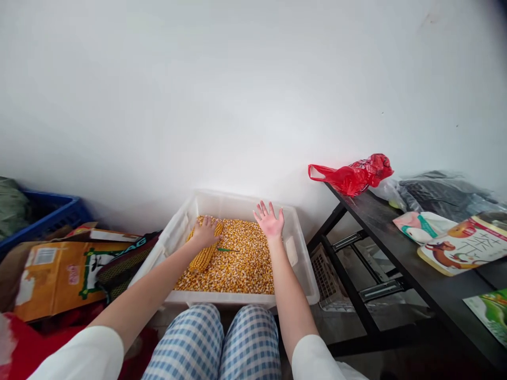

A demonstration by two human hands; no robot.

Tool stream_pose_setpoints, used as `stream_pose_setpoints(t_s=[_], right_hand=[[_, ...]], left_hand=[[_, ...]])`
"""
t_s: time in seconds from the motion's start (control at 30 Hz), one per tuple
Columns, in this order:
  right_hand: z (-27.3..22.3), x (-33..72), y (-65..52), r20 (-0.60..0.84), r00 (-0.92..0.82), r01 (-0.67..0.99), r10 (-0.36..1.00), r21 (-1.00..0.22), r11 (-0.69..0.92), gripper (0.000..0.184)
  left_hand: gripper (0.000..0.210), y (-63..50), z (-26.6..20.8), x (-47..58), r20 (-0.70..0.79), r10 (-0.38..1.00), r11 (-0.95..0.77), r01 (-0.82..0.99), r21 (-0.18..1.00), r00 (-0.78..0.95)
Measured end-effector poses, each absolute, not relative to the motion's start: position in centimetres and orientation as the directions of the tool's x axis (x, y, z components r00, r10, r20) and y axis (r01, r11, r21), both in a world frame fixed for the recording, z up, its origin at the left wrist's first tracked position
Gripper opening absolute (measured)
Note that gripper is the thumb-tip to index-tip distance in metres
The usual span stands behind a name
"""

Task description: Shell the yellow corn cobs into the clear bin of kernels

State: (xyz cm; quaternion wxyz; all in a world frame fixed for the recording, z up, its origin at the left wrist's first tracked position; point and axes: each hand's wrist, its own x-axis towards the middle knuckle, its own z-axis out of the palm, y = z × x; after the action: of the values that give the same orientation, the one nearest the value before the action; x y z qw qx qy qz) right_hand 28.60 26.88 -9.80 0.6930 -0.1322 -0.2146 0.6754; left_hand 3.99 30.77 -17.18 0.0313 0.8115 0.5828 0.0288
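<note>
A whitish plastic bin (291, 258) stands in front of my knees, with loose corn kernels (241, 264) spread across it. Yellow corn cobs (203, 259) lie on the kernels at the bin's left side. My left hand (205, 232) rests on top of these cobs with its fingers spread, partly covering them. Over the right part of the bin, my right hand (270, 220) is raised, palm showing and fingers apart, holding nothing. A thin green tool (225, 249) lies on the kernels between my hands; its other end is not clearly visible.
A black table (380, 221) at the right bears a red plastic bag (356, 177) and several packages. Under it is a light slatted basket (327, 274). On the left are a blue crate (59, 211), an orange cardboard box (59, 274) and a dark mesh bag (122, 269). A white wall rises behind.
</note>
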Motion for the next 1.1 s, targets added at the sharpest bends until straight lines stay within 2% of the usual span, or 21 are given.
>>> stream_pose_setpoints(t_s=[0.03,0.07,0.17,0.27,0.4,0.57,0.63,0.7,0.73,0.77,0.8,0.9,0.97,1.03,1.1], right_hand=[[-9.9,28.7,26.9,0.130,0.001,-0.878,0.992,-0.475,0.063,0.049],[-9.9,28.9,26.8,0.142,0.003,-0.874,0.990,-0.481,0.072,0.051],[-9.5,29.1,26.4,0.157,0.022,-0.857,0.987,-0.505,0.099,0.054],[-9.1,29.2,26.1,0.164,0.046,-0.850,0.985,-0.512,0.125,0.056],[-8.6,29.0,25.4,0.162,0.077,-0.818,0.984,-0.555,0.155,0.058],[-8.8,29.7,25.0,0.202,0.076,-0.825,0.977,-0.537,0.175,0.055],[-9.6,30.4,25.5,0.211,0.105,-0.766,0.972,-0.606,0.214,0.057],[-10.8,30.9,26.3,0.168,0.119,-0.500,0.979,-0.841,0.205,0.063],[-11.5,30.9,26.8,0.123,0.118,-0.286,0.985,-0.946,0.152,0.066],[-12.3,30.6,27.3,0.065,0.108,-0.048,0.992,-0.996,0.071,0.068],[-13.1,30.1,27.8,0.009,0.091,0.114,0.996,-0.993,-0.002,0.067],[-15.7,27.4,28.6,-0.116,-0.008,0.375,0.993,-0.921,-0.105,0.051],[-17.2,25.4,28.6,-0.186,-0.103,0.544,0.977,-0.833,-0.101,0.038],[-18.2,23.7,28.3,-0.230,-0.172,0.680,0.958,-0.731,-0.054,0.033],[-18.9,22.3,27.9,-0.231,-0.208,0.769,0.950,-0.639,0.013,0.032]], left_hand=[[0.074,31.0,-17.8,3.6,0.006,0.951,-0.308,0.946,0.103,0.309],[0.076,31.2,-18.3,3.3,-0.024,0.959,-0.272,0.944,0.188,0.281],[0.079,31.2,-19.3,2.5,-0.068,0.966,-0.223,0.942,0.252,0.247],[0.076,30.9,-19.7,2.5,-0.086,0.968,-0.204,0.941,0.271,0.235],[0.071,30.9,-19.6,3.0,-0.136,0.971,-0.162,0.958,0.239,0.198],[0.068,31.1,-19.1,2.8,-0.132,0.959,-0.215,0.946,0.243,0.252],[0.069,31.0,-18.8,2.8,-0.104,0.955,-0.242,0.935,0.259,0.277],[0.069,30.9,-18.4,3.1,-0.069,0.955,-0.256,0.921,0.293,0.287],[0.068,30.9,-18.2,3.2,-0.056,0.956,-0.256,0.913,0.317,0.288],[0.066,30.9,-18.0,3.4,-0.050,0.956,-0.255,0.904,0.344,0.289],[0.063,30.9,-17.7,3.6,-0.049,0.956,-0.251,0.894,0.371,0.288],[0.061,31.3,-16.7,3.8,-0.015,0.963,-0.236,0.866,0.441,0.270],[0.062,31.6,-15.8,3.6,0.065,0.979,-0.195,0.800,0.567,0.193],[0.060,31.7,-14.7,3.4,0.090,0.994,-0.106,0.594,0.797,0.057],[0.054,31.5,-13.5,3.4,-0.054,0.999,0.054,0.188,0.981,-0.003]])
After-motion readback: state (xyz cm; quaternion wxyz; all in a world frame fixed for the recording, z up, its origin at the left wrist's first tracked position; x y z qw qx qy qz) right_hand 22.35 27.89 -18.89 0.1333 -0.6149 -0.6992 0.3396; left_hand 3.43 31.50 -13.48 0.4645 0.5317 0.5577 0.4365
